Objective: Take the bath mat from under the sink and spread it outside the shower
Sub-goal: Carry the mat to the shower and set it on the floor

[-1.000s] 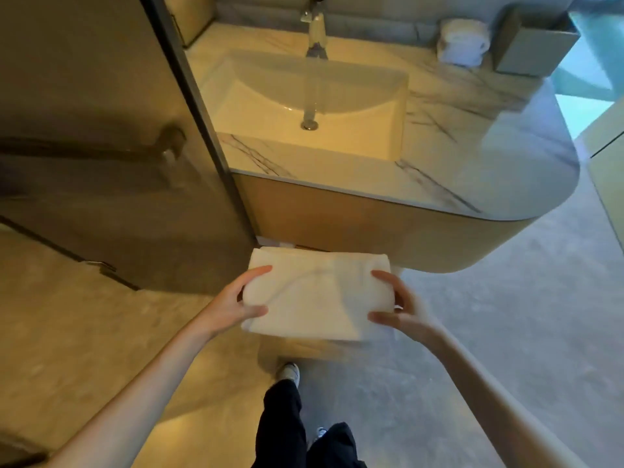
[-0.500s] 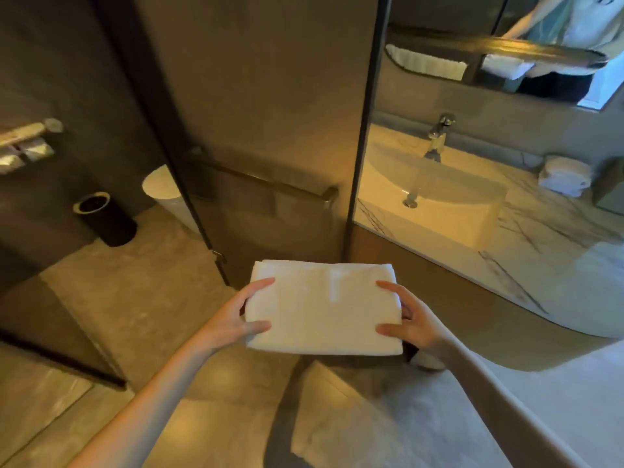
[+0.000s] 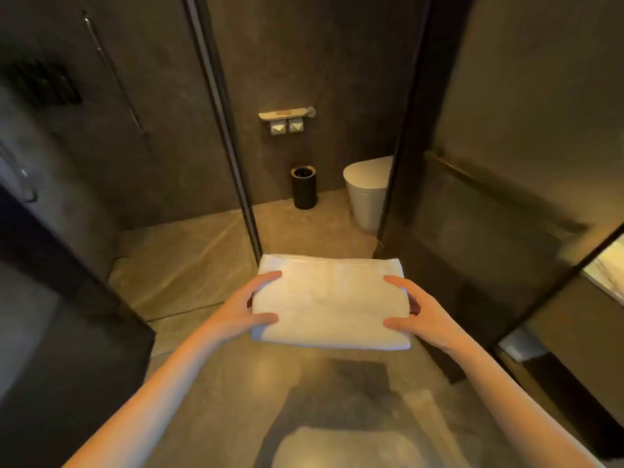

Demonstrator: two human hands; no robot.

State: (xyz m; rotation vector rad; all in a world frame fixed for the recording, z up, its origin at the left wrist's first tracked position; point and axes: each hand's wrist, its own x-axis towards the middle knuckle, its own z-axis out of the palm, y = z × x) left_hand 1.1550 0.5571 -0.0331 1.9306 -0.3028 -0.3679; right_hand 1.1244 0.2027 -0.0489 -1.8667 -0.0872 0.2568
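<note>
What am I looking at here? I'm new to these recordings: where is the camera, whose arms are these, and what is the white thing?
There is no machine. One wide camera sits on a person's head, looking forward and down. The left hand and right hand grip opposite ends of a folded white bath mat, held flat above the stone floor. Ahead, past a dark door frame, stand a toilet, a black bin and a paper holder on the wall. The mat is not yet unfolded.
</note>
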